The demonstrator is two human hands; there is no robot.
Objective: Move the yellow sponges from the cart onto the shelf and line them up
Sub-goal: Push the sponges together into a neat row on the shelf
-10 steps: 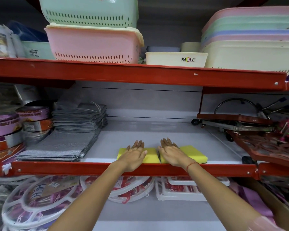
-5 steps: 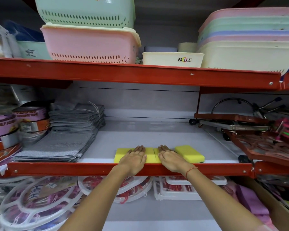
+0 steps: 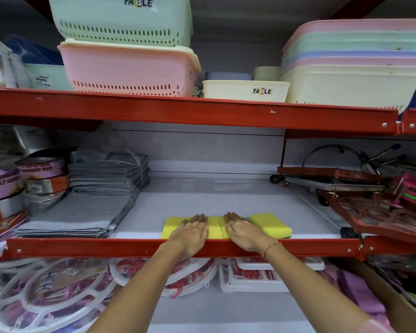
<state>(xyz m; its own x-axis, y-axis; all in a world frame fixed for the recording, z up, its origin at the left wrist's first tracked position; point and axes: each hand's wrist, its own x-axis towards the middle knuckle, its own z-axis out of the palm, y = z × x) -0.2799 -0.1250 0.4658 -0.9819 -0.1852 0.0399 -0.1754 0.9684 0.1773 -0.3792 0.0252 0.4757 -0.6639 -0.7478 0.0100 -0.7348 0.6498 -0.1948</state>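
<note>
At the front edge of the white, red-framed metal shelf (image 3: 202, 198), both hands, left (image 3: 190, 233) and right (image 3: 244, 233), lie flat, fingers spread, pressing rectangular yellow foam sponges (image 3: 271, 223) in a row.

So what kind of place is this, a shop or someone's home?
Most likely a household-goods shop or its stockroom. Red metal shelving holds stacked plastic baskets with brand stickers, a bundle of grey cloths tied with string, and packaged white plastic racks below.

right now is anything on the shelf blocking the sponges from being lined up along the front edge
Nothing visible does. Both hands, left hand and right hand, lie flat on the yellow sponges, and the shelf around them is bare; the grey cloths sit apart to the left.
</note>
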